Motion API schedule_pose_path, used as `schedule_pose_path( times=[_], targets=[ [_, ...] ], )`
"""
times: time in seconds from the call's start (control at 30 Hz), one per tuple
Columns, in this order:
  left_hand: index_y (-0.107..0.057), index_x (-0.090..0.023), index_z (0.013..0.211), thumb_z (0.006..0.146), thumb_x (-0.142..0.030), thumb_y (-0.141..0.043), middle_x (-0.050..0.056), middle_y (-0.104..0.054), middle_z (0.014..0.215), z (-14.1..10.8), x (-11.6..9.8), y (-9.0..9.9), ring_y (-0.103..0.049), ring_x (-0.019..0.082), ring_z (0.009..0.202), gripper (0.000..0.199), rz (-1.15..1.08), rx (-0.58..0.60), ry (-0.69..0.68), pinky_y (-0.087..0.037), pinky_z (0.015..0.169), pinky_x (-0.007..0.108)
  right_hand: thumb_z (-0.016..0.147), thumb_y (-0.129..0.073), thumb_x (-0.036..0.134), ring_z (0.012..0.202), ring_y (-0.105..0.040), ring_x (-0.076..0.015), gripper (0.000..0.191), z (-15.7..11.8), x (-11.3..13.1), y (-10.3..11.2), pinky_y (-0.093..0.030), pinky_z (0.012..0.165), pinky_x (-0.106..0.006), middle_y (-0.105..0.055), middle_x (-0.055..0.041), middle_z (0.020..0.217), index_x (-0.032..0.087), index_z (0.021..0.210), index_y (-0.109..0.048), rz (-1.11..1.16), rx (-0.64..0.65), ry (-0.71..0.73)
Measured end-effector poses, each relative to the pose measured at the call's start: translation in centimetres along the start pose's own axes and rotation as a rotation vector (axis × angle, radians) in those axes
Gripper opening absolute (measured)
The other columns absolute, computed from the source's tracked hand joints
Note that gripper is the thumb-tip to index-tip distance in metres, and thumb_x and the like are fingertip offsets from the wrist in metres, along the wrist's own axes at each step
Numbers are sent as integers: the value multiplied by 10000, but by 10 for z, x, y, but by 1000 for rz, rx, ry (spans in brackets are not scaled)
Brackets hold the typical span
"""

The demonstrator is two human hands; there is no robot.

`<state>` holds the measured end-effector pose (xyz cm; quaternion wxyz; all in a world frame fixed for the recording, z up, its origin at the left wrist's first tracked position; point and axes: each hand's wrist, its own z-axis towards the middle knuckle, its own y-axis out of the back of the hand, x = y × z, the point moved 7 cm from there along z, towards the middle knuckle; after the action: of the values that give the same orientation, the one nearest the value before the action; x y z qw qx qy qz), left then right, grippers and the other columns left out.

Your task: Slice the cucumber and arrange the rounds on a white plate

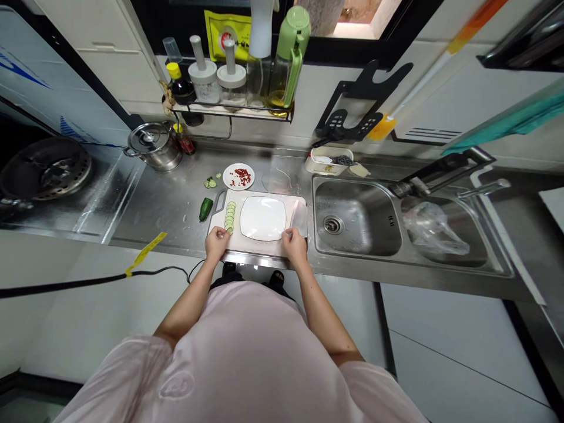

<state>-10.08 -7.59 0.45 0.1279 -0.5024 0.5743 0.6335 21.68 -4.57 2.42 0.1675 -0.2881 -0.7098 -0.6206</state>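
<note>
On the cutting board (264,247) lies a white plate (263,218), with a row of overlapping cucumber slices (230,216) to its left. My left hand (217,242) has its fingers pinched at the near end of that row; whatever is between the fingertips is too small to make out. At the plate's lower right corner is my right hand (294,243), its fingers closed near the rim; what they hold is unclear. A knife blade (299,216) lies flat on the board's right side. A cucumber piece (205,209) rests left of the board.
Behind the board are a small plate of chopped red pieces (238,177) and cucumber scraps (211,183). A pot (154,147) and pan (46,167) stand left. To the right is a double sink (356,217) with a plastic bag (434,228). A bottle rack (233,108) hangs above.
</note>
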Motion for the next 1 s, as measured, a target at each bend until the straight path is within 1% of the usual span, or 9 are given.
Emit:
schedule_pose_path(
  times=[0.1, 0.2, 0.3, 0.4, 0.53, 0.77, 0.87, 0.93, 1.0],
  targets=[
    [-575, -194, 726, 661, -297, -674, -28, -564, 627, 2, -14, -1, -524, 104, 590, 156, -254, 67, -16, -413, 602, 215, 863, -451, 357, 658, -542, -182, 248, -2, 15, 6, -339, 612, -261, -594, -13, 691, 188, 957, -606, 12, -18, 42],
    [-605, -174, 757, 637, -292, -707, -15, -587, 658, 1, -41, -6, -538, 96, 612, 196, -445, 191, -53, -441, 633, 215, 864, -473, 355, 693, -548, -173, 227, -3, 44, 14, -362, 634, -260, -608, -15, 754, 198, 958, -607, 68, -28, 152],
    [-638, -161, 777, 629, -308, -727, 11, -621, 711, -2, -73, -8, -566, 111, 666, 227, -493, 283, -81, -468, 690, 236, 877, -476, 320, 775, -557, -173, 214, -5, 83, 21, -402, 716, -274, -621, -32, 869, 199, 996, -606, 160, -6, 342],
    [-653, -160, 798, 628, -331, -739, 26, -636, 766, -8, -104, -11, -575, 121, 699, 257, -519, 370, -130, -478, 712, 247, 899, -468, 304, 934, -533, -201, 204, -8, 118, 29, -398, 846, -319, -616, -56, 956, 205, 1001, -615, 217, 0, 540],
    [-669, -161, 817, 629, -340, -750, 31, -643, 781, -15, -130, -12, -578, 127, 713, 273, -534, 423, -167, -482, 726, 256, 911, -472, 316, 983, -493, -224, 206, -10, 141, 35, -390, 870, -354, -600, -68, 976, 212, 1011, -619, 234, 31, 640],
    [-658, -155, 806, 658, -346, -734, 25, -633, 760, -17, -143, -16, -571, 116, 693, 254, -516, 442, -236, -464, 677, 232, 920, -454, 290, 923, -486, -209, 172, -8, 142, 35, -385, 833, -332, -588, -54, 910, 204, 901, -601, 249, 44, 660],
    [-644, -163, 857, 667, -351, -727, 27, -639, 803, -17, -142, -14, -567, 108, 693, 279, -487, 375, -275, -452, 658, 220, 916, -457, 278, 904, -483, -206, 160, -6, 141, 35, -380, 827, -326, -585, -52, 892, 200, 878, -591, 244, 43, 659],
    [-618, -171, 888, 682, -375, -713, 16, -632, 760, -15, -137, -12, -565, 102, 670, 305, -502, 307, -241, -441, 633, 210, 918, -448, 277, 909, -481, -208, 167, -5, 140, 37, -377, 833, -329, -585, -53, 892, 203, 883, -593, 245, 38, 654],
    [-581, -175, 884, 710, -420, -680, -4, -604, 648, -15, -130, -15, -546, 91, 594, 316, -536, 306, -145, -413, 568, 194, 922, -437, 277, 922, -480, -210, 178, -3, 140, 40, -374, 844, -333, -585, -54, 898, 206, 891, -597, 248, 32, 650]
  ],
)
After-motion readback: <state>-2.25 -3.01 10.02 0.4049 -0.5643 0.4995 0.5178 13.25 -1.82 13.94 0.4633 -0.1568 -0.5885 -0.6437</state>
